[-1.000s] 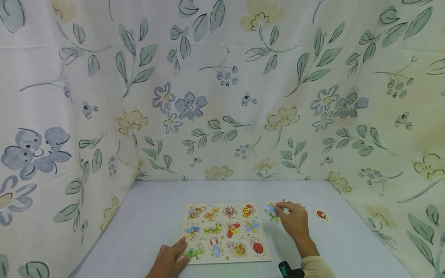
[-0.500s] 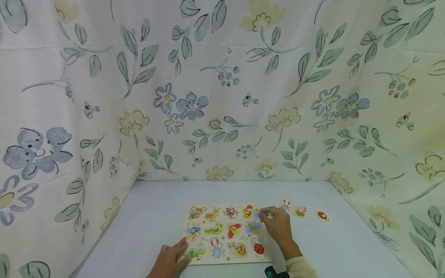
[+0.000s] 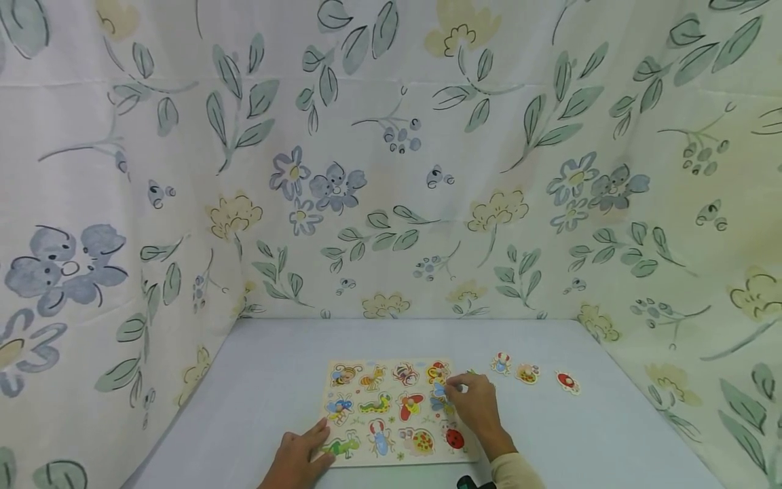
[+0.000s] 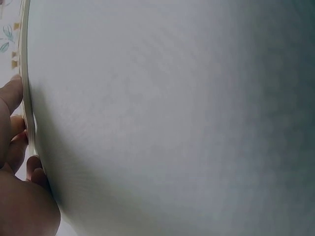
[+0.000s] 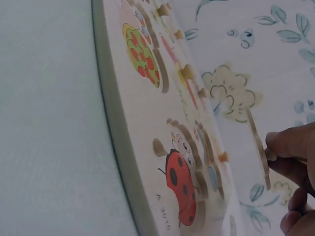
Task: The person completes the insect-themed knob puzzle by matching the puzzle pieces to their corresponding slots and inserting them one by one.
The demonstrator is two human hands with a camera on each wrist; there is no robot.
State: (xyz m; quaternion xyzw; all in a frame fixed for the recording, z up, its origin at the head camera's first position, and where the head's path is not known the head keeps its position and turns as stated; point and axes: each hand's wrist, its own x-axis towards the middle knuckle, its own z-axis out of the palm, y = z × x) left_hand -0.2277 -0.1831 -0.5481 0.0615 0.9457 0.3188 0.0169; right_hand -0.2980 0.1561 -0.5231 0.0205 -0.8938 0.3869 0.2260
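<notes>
A wooden puzzle board point(image 3: 391, 457) with insect pictures lies on the table. My left hand point(image 3: 299, 454) holds its front left corner, fingertips along the edge; in the left wrist view the fingers point(image 4: 11, 96) meet the board's side. My right hand point(image 3: 478, 405) pinches a blue-winged insect puzzle piece point(image 3: 439, 390) over the board's right side, close above the blue-winged picture in the middle row. Edge-on in the right wrist view, this puzzle piece point(image 5: 257, 142) stands tilted, its knob between thumb and finger. The ladybug slot point(image 3: 454, 437) shows nearer the front.
Right of the board lie a beetle piece point(image 3: 501, 363), a snail piece point(image 3: 528, 373) and a ladybug piece point(image 3: 567, 382). A green piece point(image 3: 471, 371) is mostly hidden behind my right hand. Floral curtains point(image 3: 391, 170) surround the white table point(image 3: 275, 346).
My right hand has lifted the blue-winged piece from the loose pieces and carried it left, then nearer over the board's right column. The left hand has stayed at the corner.
</notes>
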